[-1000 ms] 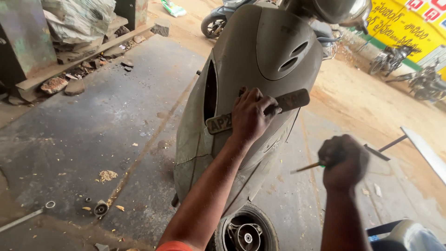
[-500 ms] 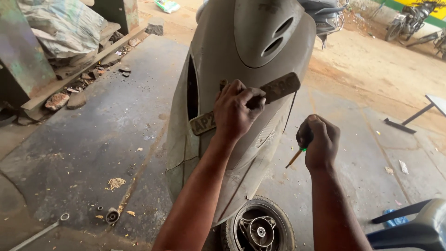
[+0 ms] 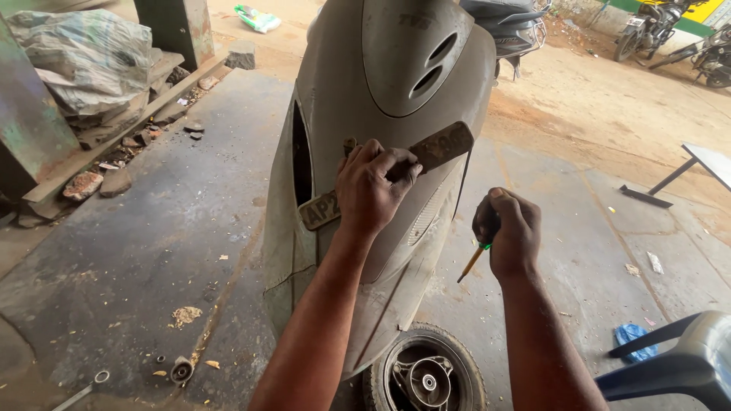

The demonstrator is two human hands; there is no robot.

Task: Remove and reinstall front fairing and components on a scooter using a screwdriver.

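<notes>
The left hand (image 3: 373,186) is clamping its fingers over the middle of a dusty number plate (image 3: 438,146), holding it tilted against the grey scooter front panel (image 3: 396,68). To the right and a little nearer, the right hand (image 3: 509,232) is closing in a fist around a screwdriver (image 3: 470,265), tip pointing down and away from the plate. If the left grip is loosening, the plate could probably be sliding down toward the front wheel (image 3: 422,377); the screwdriver tip could also be scratching the panel.

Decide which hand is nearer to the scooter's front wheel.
Right. The right hand, holding a screwdriver, hangs lower, above the wheel; the left hand grips the number plate higher up.
</notes>
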